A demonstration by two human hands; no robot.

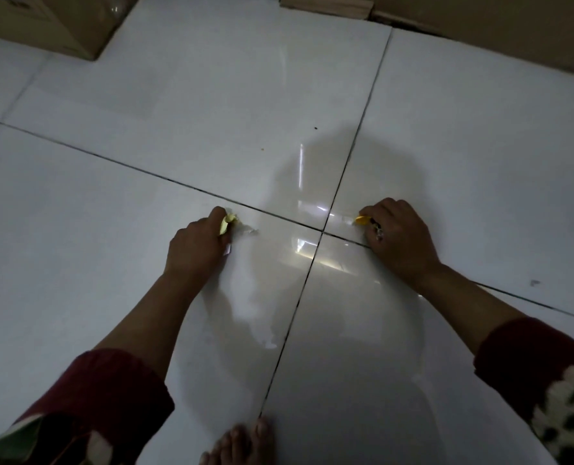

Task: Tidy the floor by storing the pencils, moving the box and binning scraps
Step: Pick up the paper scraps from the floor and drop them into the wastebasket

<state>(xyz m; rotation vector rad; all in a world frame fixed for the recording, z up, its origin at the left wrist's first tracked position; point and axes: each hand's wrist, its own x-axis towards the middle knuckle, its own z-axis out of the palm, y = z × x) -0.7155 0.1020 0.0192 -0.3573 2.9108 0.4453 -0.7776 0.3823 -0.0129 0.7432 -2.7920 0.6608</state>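
Observation:
My left hand (200, 241) is down on the white tiled floor, fingers closed around a pale yellow scrap (227, 223). A small white scrap (250, 232) lies on the tile just right of it. My right hand (401, 238) rests on the floor to the right of the tile joint, closed on an orange-yellow scrap (362, 219) that sticks out past the fingers; something small and shiny shows at the fingertips. A cardboard box (44, 21) stands at the far left. No pencils are in view.
More cardboard boxes (480, 15) line the far right edge of the floor. Tiny specks (315, 128) lie on the tile ahead. My bare foot (242, 444) is at the bottom centre. Dark grout lines cross between my hands.

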